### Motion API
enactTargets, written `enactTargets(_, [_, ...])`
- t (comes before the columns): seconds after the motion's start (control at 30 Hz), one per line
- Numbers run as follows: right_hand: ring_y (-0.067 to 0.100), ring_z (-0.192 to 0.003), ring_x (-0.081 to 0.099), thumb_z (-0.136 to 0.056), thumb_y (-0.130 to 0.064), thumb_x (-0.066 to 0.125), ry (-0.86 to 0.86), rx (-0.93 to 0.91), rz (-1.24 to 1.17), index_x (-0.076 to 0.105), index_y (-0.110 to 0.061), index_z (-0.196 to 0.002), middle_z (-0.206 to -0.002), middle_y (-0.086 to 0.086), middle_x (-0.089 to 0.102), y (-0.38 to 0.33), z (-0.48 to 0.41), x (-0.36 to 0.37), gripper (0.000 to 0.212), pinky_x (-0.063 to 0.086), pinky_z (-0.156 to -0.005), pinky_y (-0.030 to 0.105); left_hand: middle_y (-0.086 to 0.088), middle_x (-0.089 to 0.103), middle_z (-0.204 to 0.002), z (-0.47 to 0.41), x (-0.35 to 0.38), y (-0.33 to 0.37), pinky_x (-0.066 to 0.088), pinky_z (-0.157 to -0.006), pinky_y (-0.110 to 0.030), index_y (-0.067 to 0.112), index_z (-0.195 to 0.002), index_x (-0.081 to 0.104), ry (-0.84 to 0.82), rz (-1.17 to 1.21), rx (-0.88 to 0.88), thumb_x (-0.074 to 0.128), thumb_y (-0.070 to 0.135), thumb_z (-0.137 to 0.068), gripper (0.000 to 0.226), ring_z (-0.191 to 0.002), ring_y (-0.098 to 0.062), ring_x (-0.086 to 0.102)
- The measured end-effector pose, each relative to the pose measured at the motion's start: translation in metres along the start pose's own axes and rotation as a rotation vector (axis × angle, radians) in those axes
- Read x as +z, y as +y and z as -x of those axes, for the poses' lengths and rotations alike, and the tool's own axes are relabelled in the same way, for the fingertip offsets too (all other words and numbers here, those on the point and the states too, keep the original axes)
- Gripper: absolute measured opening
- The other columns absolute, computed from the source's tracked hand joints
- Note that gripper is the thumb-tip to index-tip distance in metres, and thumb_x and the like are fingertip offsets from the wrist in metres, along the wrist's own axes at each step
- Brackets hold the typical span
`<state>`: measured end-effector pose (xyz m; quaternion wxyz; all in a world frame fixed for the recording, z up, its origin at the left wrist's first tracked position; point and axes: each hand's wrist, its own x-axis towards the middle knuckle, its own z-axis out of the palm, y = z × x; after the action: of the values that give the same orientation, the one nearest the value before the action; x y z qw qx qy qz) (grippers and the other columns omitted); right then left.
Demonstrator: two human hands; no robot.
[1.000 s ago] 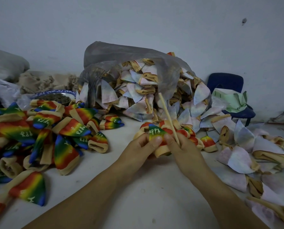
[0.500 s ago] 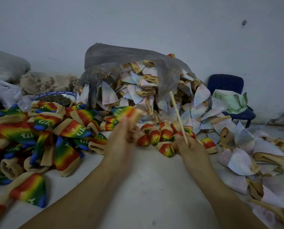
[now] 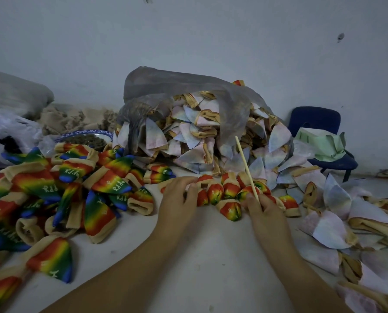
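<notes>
**A:** Entry one: right grip [image 3: 265, 213], closed round a thin stick [image 3: 245, 163] that slants up and away. Its fingertips touch a rainbow piece [image 3: 245, 195] just ahead.

**B:** Left grip [image 3: 177, 199]?

**A:** Fingers bent over the rainbow cluster [image 3: 215, 193] just ahead. I cannot tell if it pinches one.

**B:** Hazards?

**A:** Probable: the stick skids off the cloth and pierces it. Nudged pieces could scatter into the pale pieces [image 3: 328, 231] right of the right grip.
</notes>
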<state>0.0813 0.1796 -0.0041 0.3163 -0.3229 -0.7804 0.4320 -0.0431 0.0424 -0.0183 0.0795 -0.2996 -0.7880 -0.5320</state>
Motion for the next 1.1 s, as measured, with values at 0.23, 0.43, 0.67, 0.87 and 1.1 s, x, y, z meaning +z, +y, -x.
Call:
enactTargets(0.23, [0.013,-0.052,0.041,-0.097,-0.033,0.048,-0.017,0.001,-0.037,0.063,-0.007,-0.082,-0.063,0.007,0.05,0.0,0.003,-0.001,0.033,0.03,-0.04,0.014,-0.011,0.029,-0.159,-0.06,0.006,0.015,0.014,-0.12,-0.035,0.006,-0.152,0.029,0.001,-0.362,0.003,0.041,0.031,-0.104,0.055,-0.148,-0.026,0.018])
enactTargets(0.43, [0.01,-0.053,0.044,-0.096,-0.037,0.047,-0.029,0.011,-0.023,0.064,-0.013,-0.081,-0.067,0.006,0.056,0.003,0.003,-0.001,0.033,0.032,-0.044,0.019,-0.015,0.062,-0.122,-0.091,0.011,0.018,0.036,-0.095,-0.043,0.009,-0.117,0.063,0.006,-0.508,-0.149,0.051,0.031,-0.099,0.031,-0.122,-0.036,0.04])
enactTargets(0.67, [0.004,-0.047,0.045,-0.094,-0.046,0.047,-0.011,0.025,-0.17,0.066,-0.021,-0.072,-0.062,0.003,0.058,-0.003,0.0,-0.003,0.038,0.037,-0.048,0.021,0.0,0.062,-0.095,-0.033,0.006,0.027,0.048,-0.08,-0.035,0.014,-0.095,0.068,0.003,-0.137,0.037,0.057,0.029,-0.098,0.018,-0.095,-0.017,0.056])
enactTargets(0.87, [0.006,-0.035,0.026,-0.084,-0.066,0.041,-0.271,0.189,-0.675,0.069,-0.013,-0.1,-0.081,0.014,0.069,-0.021,0.008,-0.002,0.061,0.019,-0.034,0.018,0.008,0.062,-0.099,0.024,-0.001,0.04,0.046,-0.074,-0.018,0.016,-0.094,0.067,0.047,-0.041,0.374,0.058,0.03,-0.096,0.017,-0.093,-0.002,0.053])
enactTargets(1.1, [0.006,-0.034,0.018,-0.096,-0.035,0.051,-0.299,0.235,-0.794,0.056,-0.014,-0.091,-0.05,-0.003,0.026,-0.019,0.007,-0.003,0.023,0.016,-0.033,0.019,-0.002,0.068,-0.121,0.035,0.005,0.034,0.048,-0.096,-0.02,0.005,-0.11,0.071,-0.026,-0.061,0.52,0.067,0.006,-0.09,0.021,-0.114,-0.011,0.061])
